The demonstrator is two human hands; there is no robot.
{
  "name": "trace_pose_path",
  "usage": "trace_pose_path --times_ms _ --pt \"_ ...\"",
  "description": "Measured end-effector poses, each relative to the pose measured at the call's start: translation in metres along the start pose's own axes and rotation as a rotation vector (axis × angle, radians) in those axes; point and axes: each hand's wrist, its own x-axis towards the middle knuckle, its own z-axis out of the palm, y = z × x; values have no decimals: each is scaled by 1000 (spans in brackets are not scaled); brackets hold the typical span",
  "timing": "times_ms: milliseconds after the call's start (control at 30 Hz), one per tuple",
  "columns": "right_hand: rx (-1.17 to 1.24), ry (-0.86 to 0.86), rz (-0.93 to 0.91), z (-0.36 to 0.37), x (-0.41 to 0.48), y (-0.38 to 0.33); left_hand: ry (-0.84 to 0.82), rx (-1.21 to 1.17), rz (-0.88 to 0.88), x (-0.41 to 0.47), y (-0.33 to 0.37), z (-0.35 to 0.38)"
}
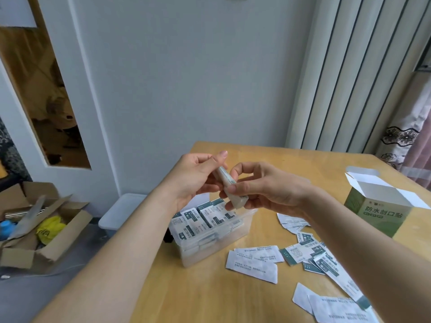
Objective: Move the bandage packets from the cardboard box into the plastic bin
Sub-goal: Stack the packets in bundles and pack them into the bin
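Observation:
Both hands hold one stack of white bandage packets (229,186) edge-on above the clear plastic bin (210,249). My left hand (198,176) grips the stack's upper end; my right hand (261,187) pinches its lower end between thumb and fingers. The bin stands at the table's left edge and holds several green-and-white packets (200,220). The green cardboard box (377,210) stands at the right with its white flaps open. Loose packets (310,252) lie scattered on the table to the right of the bin.
The wooden table (210,294) ends just left of the bin. On the floor at left stand an open brown carton (42,234) with yellow and blue items and a white lidded container (121,210). A curtain (405,136) hangs at the far right.

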Motion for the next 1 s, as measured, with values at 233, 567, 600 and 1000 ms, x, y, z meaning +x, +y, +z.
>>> trace_pose_path --times_ms 233,567,600,1000 --pt "-27 69 44 -9 7 1 48 -18 -47 12 -10 -4" --pt "-1025 340 6 -3 15 -8 257 582 137 11 -16 -20" --pt "-1110 336 4 3 17 -10 210 693 142 9 -16 -22" --pt "-1655 74 139 44 60 2 -242 1353 36 8 -38 -20"
